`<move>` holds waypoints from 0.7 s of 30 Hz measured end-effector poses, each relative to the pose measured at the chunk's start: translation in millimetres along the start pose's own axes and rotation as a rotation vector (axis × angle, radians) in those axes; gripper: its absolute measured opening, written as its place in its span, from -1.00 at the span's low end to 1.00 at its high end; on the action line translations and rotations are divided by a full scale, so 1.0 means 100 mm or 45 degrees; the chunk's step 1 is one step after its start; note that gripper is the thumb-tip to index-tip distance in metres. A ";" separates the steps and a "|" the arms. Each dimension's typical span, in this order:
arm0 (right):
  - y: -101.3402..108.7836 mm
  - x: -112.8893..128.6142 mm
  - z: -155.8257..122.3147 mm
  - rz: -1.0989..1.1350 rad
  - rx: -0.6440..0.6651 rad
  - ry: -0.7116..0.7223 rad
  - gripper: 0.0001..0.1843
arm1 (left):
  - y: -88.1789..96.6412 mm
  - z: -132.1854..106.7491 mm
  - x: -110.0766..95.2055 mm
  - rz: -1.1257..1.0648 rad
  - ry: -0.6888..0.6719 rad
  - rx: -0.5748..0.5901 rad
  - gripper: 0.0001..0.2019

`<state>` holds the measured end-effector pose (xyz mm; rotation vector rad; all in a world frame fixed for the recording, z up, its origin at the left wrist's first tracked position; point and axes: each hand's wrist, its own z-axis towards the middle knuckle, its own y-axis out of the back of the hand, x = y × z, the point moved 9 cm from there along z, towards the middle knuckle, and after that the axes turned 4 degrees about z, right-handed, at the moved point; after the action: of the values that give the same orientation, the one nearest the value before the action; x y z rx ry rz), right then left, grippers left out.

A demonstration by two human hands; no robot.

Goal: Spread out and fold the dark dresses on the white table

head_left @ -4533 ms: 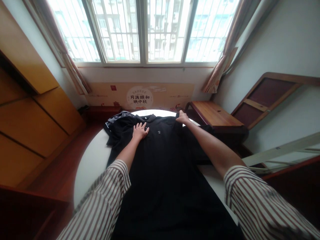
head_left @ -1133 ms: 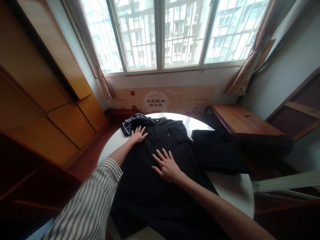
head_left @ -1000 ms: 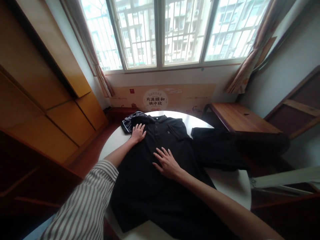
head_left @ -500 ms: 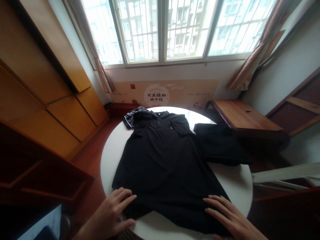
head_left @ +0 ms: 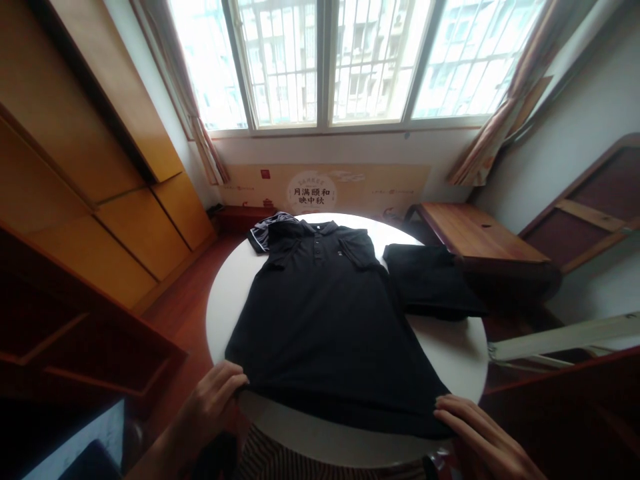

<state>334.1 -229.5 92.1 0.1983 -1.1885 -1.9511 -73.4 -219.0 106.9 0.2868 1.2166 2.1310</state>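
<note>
A black polo shirt (head_left: 320, 320) lies front side up on a round white table (head_left: 223, 303), its collar toward the window and its hem toward me. My left hand (head_left: 217, 393) is closed on the hem's left corner, thumb hidden beneath. At the right corner my right hand (head_left: 475, 423) grips the hem between the fingers and a thumb I cannot see. Between both hands the hem runs taut in a nearly straight line. The short sleeves are folded in over the shirt's upper part.
Folded black cloth (head_left: 430, 280) rests on the table right of the shirt. A grey and black garment (head_left: 263, 235) lies at the far left edge. A wooden desk (head_left: 485, 233) stands beyond on the right, and wooden cabinets (head_left: 130, 233) line the left.
Both hands have gone from lying on the shirt with fingers spread to gripping its hem corners. The hem, rumpled and uneven before, is now pulled straight and the front is smoother.
</note>
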 end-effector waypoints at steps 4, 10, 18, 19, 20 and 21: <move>-0.01 -0.03 -0.01 0.019 -0.046 -0.030 -0.69 | 0.02 -0.13 -0.02 0.095 -0.081 0.025 -0.62; -0.01 -0.02 0.04 0.055 0.000 0.003 -0.73 | -0.07 -0.14 -0.06 0.174 -0.063 0.061 -0.66; 0.07 -0.16 -0.03 0.134 -0.006 -0.043 -0.72 | 0.22 -0.08 -0.02 0.248 0.106 -0.124 -0.64; 0.08 -0.17 -0.05 0.117 -0.029 -0.026 -0.72 | 0.26 -0.07 0.01 0.235 0.137 -0.140 -0.65; 0.09 -0.18 -0.07 0.099 -0.040 -0.017 -0.71 | 0.28 -0.06 0.03 0.218 0.167 -0.139 -0.66; 0.09 -0.18 -0.09 0.087 -0.042 -0.008 -0.71 | 0.30 -0.06 0.07 0.206 0.204 -0.129 -0.68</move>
<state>355.5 -224.4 89.6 0.1328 -1.1519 -1.9112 -94.4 -229.3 127.5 0.1773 1.2049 2.3859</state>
